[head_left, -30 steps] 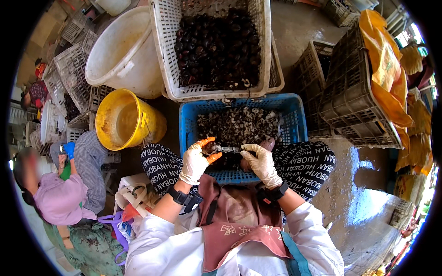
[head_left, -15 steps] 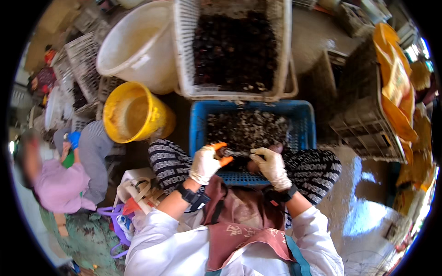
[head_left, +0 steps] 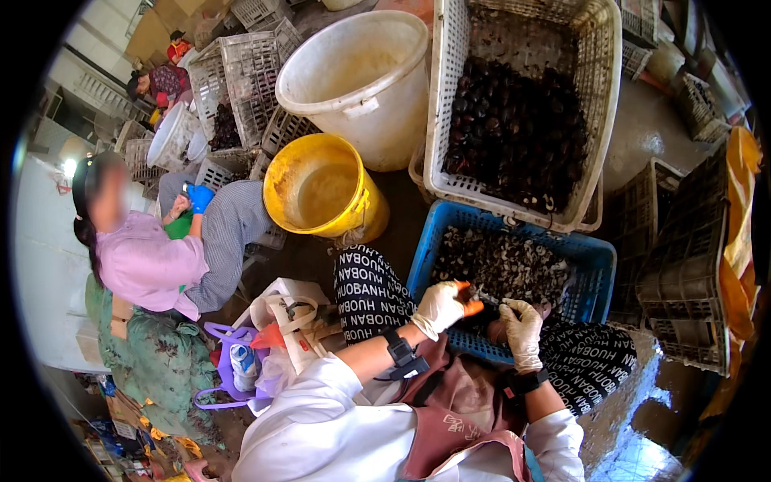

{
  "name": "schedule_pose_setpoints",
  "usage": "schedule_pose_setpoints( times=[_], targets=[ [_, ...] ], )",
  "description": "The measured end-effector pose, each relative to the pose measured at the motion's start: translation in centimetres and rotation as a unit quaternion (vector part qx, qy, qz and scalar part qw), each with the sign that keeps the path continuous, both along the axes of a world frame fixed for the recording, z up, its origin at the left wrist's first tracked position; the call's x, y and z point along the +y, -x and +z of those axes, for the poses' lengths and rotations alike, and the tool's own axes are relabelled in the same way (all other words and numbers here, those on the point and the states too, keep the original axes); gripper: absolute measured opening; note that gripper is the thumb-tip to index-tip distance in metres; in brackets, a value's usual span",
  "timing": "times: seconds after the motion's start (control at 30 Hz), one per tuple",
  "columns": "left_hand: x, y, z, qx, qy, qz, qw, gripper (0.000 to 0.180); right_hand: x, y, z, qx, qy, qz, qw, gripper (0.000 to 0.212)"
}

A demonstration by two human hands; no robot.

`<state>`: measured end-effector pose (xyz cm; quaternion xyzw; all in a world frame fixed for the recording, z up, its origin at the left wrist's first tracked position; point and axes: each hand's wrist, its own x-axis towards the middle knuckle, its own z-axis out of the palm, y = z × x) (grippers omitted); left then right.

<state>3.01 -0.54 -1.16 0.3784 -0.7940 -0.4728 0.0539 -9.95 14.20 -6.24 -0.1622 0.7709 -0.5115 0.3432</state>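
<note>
View shift: head camera has swung left since the earlier frames, so basket, crate and buckets now sit further right in view; both hands have stayed over the basket.
Left hand (head_left: 440, 312): pale glove, orange fingertips, fingers narrowed round a small dark piece (head_left: 467, 296); exact outline too blurred to tell.
Right hand (head_left: 522, 333): pale glove, fingers closed on a thin tool (head_left: 487, 298), its far end pointing at the left hand's piece. Can't tell whether the two touch.
Piece position: between left fingertips, above the near half of the blue basket.
Blue basket (head_left: 598, 277): between the person's knees, a mix of dark and whitish bits (head_left: 514, 261) inside.
White crate (head_left: 442, 104): just beyond the basket, dark shells (head_left: 518, 132) heaped in its middle and near end.
Yellow bucket (head_left: 365, 213): left of the basket, near the white tub (head_left: 385, 132).
Co-worker (head_left: 152, 265): seated at far left, lilac top, blue glove (head_left: 198, 198) on one hand.
Right side: dark crates (head_left: 687, 281), orange sheet (head_left: 743, 233) beside them.
</note>
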Motion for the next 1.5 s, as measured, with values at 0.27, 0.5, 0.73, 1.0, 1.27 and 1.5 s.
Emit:
schedule_pose_setpoints(
  times=[0.27,0.5,0.73,1.0,1.27,1.5],
  targets=[
    [1.4,0.9,-1.9,0.155,-0.126,0.027,0.980,0.032,-0.2,1.9,-3.4,-0.049,0.107,-0.001,0.993,0.018],
    [0.9,0.1,-1.4,0.122,-0.113,-0.067,0.984,0.039,0.6,-1.0,0.3,-0.007,0.134,0.056,0.989,0.018],
    [2.4,-0.3,-2.4,0.190,-0.254,0.020,0.948,0.038,1.9,1.5,-3.7,-0.059,0.057,-0.067,0.994,0.017],
    [1.6,-0.3,-2.2,0.125,-0.144,-0.060,0.980,0.042,1.5,-0.1,-1.8,-0.090,0.032,-0.014,0.995,0.020],
    [2.3,0.9,-1.9,0.081,0.008,-0.076,0.994,0.044,0.0,-0.5,-0.4,-0.324,0.125,-0.048,0.937,0.015],
    [0.6,1.4,-1.5,0.079,0.110,-0.232,0.963,0.039,-0.9,-1.1,0.4,-0.313,0.182,-0.018,0.932,0.010]
  ],
)
